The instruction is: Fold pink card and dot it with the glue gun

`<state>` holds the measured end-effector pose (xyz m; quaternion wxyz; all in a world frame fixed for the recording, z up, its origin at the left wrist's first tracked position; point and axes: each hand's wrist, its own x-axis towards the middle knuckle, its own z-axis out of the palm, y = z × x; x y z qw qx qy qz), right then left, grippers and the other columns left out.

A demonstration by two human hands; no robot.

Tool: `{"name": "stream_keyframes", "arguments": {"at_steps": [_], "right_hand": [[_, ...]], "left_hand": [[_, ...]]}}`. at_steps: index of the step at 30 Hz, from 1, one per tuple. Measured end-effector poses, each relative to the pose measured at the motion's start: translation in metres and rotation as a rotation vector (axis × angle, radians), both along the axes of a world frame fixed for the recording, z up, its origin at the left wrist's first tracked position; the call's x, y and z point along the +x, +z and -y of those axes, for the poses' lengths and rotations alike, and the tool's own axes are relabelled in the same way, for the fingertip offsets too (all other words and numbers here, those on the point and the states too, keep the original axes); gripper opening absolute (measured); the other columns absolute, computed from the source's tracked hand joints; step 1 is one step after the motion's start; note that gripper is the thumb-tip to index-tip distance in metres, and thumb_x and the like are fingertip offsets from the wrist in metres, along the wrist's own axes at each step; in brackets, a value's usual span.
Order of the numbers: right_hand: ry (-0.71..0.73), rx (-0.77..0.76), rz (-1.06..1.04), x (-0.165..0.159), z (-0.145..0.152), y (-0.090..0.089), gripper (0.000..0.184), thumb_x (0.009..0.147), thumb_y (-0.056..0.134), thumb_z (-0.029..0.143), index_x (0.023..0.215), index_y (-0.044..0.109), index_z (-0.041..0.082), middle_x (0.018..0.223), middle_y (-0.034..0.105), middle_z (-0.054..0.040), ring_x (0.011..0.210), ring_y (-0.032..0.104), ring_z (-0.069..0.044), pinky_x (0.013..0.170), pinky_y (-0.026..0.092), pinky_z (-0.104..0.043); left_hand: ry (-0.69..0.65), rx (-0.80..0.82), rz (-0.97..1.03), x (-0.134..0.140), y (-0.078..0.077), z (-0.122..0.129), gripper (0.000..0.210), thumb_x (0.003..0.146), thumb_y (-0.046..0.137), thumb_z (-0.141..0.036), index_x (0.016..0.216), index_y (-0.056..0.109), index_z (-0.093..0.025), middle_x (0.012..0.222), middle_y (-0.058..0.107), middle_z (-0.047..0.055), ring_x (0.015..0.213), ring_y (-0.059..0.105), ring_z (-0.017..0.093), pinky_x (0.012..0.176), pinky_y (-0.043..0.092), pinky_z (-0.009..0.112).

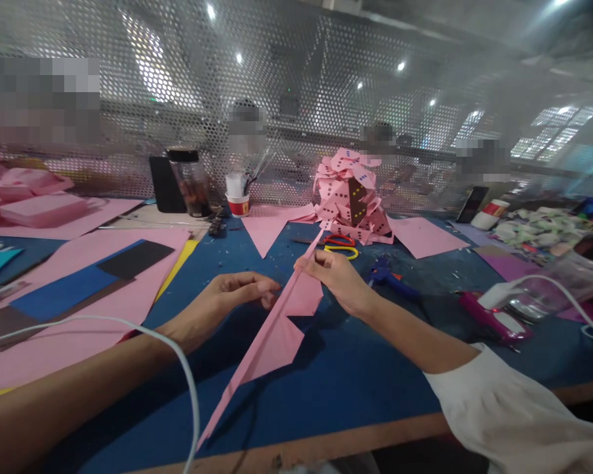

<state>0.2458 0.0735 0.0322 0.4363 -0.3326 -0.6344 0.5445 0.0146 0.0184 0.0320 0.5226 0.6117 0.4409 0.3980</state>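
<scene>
Above the tabletop, blue surface running to its brown front edge, your right grip pinches the pink paper aslant; your left grip, half-curled, sits beside it, contact unclear.

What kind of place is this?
Probably a craft workshop: the right hand holds a pink cut-out, with scissors and what looks like a blue glue gun nearby on the table.

A lidded jar stands between a black panel and a cup.
</scene>
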Motion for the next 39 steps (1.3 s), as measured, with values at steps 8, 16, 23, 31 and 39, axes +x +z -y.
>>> {"name": "stream_keyframes", "arguments": {"at_steps": [8,16,23,31,39], "right_hand": [[0.019,0.087,0.147,-0.002,0.006,0.0,0.037,0.081,0.074,0.054,0.083,0.07,0.017,0.074,0.06,0.0027,0.067,0.051,-0.011,0.062,0.04,-0.023],[-0.091,0.071,0.096,0.002,-0.005,-0.002,0.034,0.078,0.075,0.049,0.086,0.068,0.017,0.075,0.061,0.0022,0.069,0.053,-0.012,0.067,0.044,-0.025],[-0.028,0.135,0.196,0.0,-0.004,-0.005,0.028,0.084,0.069,0.044,0.087,0.069,0.016,0.083,0.065,0.0001,0.077,0.056,-0.013,0.074,0.045,-0.026],[0.015,0.1,0.178,-0.001,-0.003,-0.012,0.026,0.083,0.072,0.041,0.089,0.069,0.016,0.084,0.066,-0.0003,0.078,0.057,-0.013,0.074,0.045,-0.027],[0.016,0.137,0.221,-0.002,-0.001,-0.01,0.029,0.08,0.074,0.044,0.084,0.067,0.016,0.08,0.064,0.0003,0.074,0.056,-0.013,0.072,0.044,-0.026]], "left_hand": [[0.045,-0.021,-0.024,0.042,0.012,-0.004,0.033,0.075,0.076,-0.049,0.069,0.067,-0.018,0.063,0.054,-0.002,0.058,0.046,0.011,0.056,0.037,0.025],[0.074,-0.076,0.045,0.047,0.001,-0.014,0.027,0.076,0.076,-0.042,0.079,0.067,-0.017,0.069,0.056,-0.004,0.061,0.047,0.009,0.058,0.034,0.022],[0.084,-0.093,0.081,0.048,-0.001,-0.013,0.023,0.081,0.068,-0.038,0.075,0.063,-0.017,0.066,0.052,-0.004,0.057,0.044,0.01,0.056,0.032,0.024],[0.074,-0.064,0.097,0.045,-0.013,-0.015,0.022,0.082,0.067,-0.035,0.071,0.061,-0.016,0.063,0.05,-0.004,0.056,0.04,0.008,0.054,0.029,0.023],[0.065,-0.107,0.102,0.046,-0.012,-0.013,0.022,0.082,0.066,-0.035,0.072,0.059,-0.017,0.066,0.053,-0.003,0.06,0.044,0.01,0.057,0.033,0.024]]}}
